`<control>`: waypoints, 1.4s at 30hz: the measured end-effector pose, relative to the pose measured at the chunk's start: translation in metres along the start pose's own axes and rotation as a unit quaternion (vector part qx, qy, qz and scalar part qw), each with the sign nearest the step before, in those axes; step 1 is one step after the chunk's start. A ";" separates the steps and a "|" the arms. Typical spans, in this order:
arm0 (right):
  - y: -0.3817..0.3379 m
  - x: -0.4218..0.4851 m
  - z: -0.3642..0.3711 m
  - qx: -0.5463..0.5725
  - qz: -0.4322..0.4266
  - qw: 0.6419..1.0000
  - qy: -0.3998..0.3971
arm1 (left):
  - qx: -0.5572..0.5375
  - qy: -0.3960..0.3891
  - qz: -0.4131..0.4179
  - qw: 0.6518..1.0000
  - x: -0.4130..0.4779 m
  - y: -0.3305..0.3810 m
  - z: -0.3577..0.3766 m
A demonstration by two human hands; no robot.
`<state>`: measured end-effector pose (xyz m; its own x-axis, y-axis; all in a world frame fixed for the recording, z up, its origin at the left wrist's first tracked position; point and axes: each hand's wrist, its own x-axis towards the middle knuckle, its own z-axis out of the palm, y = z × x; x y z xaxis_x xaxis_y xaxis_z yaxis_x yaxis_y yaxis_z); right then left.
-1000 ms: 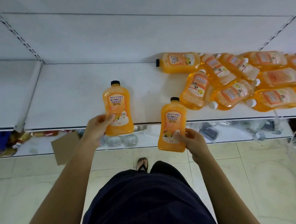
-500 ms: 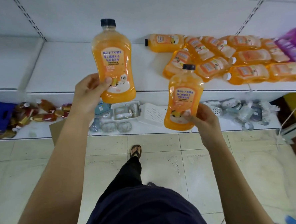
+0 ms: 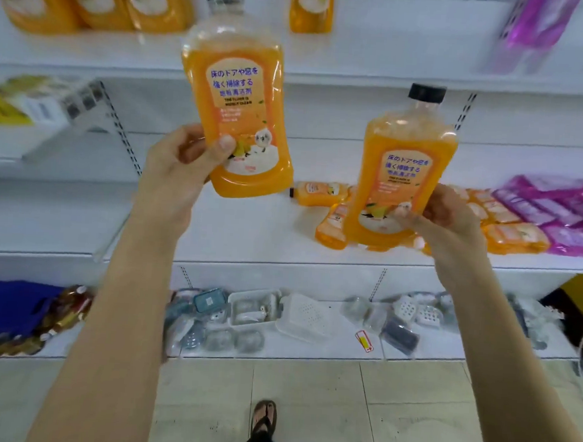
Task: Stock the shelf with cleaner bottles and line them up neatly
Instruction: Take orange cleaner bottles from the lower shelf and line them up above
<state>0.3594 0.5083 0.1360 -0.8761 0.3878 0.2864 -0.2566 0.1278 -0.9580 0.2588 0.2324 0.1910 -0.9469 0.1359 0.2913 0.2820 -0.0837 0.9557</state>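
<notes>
Your left hand [image 3: 179,166] grips one orange cleaner bottle [image 3: 237,115] near its base, thumb on the label. The bottle is upright in the air, black cap up, in front of the upper shelf [image 3: 395,63]. Your right hand [image 3: 450,220] has its fingers [image 3: 406,216] curled round the base of a second bottle [image 3: 402,179], held lower, in front of the middle shelf [image 3: 241,231]. Behind it, loose bottles [image 3: 319,190] lie on their sides on that shelf, with purple packs [image 3: 556,216] beside them. Standing bottles [image 3: 92,0] line the upper shelf.
</notes>
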 end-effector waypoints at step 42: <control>-0.130 0.297 0.132 -0.115 -0.112 0.972 -0.174 | 0.143 -0.069 0.095 0.983 0.270 0.065 -0.069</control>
<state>0.0789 0.4860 0.3436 -0.9038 0.0002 0.4279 -0.3941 0.3891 -0.8326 0.0107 0.1957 0.3286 -0.8479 0.2799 0.4502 0.5033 0.1579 0.8496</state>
